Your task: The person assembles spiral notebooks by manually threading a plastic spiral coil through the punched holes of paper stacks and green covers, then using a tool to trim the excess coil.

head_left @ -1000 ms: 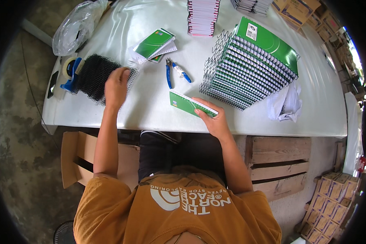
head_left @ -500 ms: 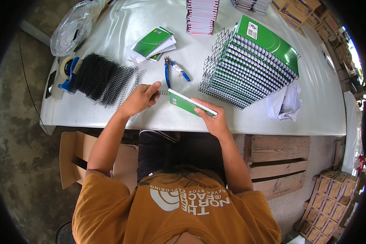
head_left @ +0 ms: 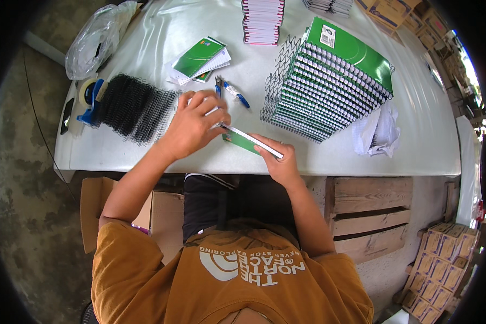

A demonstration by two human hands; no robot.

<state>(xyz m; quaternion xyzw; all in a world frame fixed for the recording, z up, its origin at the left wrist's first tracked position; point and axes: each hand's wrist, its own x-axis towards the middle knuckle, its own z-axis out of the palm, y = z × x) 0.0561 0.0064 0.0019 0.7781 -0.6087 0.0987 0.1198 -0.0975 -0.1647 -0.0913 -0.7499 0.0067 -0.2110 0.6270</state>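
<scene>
A small green-covered notebook is tilted over the near part of the table, its white page edge turned up. My right hand grips it at the right end, thumb on the cover and fingers behind. My left hand is at its left end, fingers curled and closed around the black wire coil at the notebook's corner; the coil is mostly hidden by the fingers. Just beyond the left hand lie blue-handled cutting pliers and another blue-and-white hand tool.
Left of my hands lies a heap of black wire coils beside a blue tape dispenser. Loose green notebooks lie farther back. A tall stack of coil-bound green notebooks stands right, with a white plastic bag beside it.
My left hand has moved slightly right and its fingers have come over the coil at the notebook's end. The notebook has tipped more on edge in my right hand.
</scene>
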